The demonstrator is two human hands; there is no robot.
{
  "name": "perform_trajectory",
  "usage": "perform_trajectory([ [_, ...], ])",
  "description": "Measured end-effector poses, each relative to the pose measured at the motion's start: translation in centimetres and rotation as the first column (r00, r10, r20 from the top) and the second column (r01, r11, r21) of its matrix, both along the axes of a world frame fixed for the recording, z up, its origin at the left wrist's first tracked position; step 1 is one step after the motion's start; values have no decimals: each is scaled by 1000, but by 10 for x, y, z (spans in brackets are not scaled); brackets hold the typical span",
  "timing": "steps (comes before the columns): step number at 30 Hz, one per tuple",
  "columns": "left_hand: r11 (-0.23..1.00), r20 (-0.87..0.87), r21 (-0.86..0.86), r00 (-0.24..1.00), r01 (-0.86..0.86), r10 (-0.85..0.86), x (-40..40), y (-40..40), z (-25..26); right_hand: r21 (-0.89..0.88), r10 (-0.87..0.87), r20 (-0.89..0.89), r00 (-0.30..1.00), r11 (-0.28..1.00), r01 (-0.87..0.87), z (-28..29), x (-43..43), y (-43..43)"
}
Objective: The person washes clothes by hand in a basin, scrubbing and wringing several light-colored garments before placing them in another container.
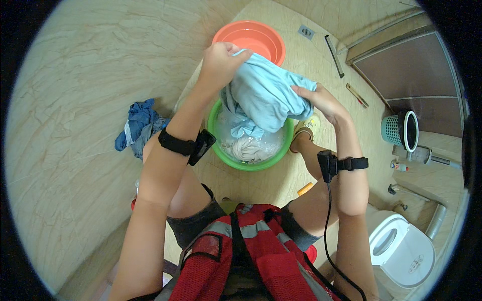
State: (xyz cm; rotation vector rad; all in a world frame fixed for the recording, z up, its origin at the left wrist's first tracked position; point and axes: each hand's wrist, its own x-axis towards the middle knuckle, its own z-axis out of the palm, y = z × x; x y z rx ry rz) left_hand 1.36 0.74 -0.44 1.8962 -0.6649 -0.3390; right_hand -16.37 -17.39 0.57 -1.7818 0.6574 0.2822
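Note:
A light blue wet garment (263, 94) hangs stretched between both hands, its lower folds dipping into the green basin (250, 166). My left hand (224, 62) pinches its upper left edge, close to the rim of an orange basin (216, 35). At the right, my right hand (322, 98) grips the garment's other side, thumb on top. Cloudy, sudsy water (276, 141) fills the green basin. A whitish cloth (244, 149) lies partly under that water. The garment hides the far part of the green basin and the near side of the orange one.
Blue clothes (141, 124) lie in a heap at the left. On the right are a floor squeegee (334, 56), a brush (356, 95), a teal waste basket (391, 131), a small bottle (399, 166) and a white toilet (391, 240). A floor drain (306, 32) is beyond the orange basin.

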Motion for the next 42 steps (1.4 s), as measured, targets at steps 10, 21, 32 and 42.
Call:
perform_trajectory([
  [10, 988, -107, 23, 983, 150, -147, -31, -18, 8, -590, 265, 527, 808, 798, 123, -17, 11, 33],
  [21, 939, -352, -310, 899, 150, -260, -35, -24, 25, 166, -183, 487, 854, 979, 116, -55, 18, 77],
  [32, 891, -213, -186, 868, 414, -448, -57, -18, 11, -52, 58, 550, 833, 998, -36, -26, 19, 83],
  [42, 899, -604, -407, 786, -163, -131, -65, -30, 14, 81, 129, 198, 972, 986, -147, -3, 23, 76],
])
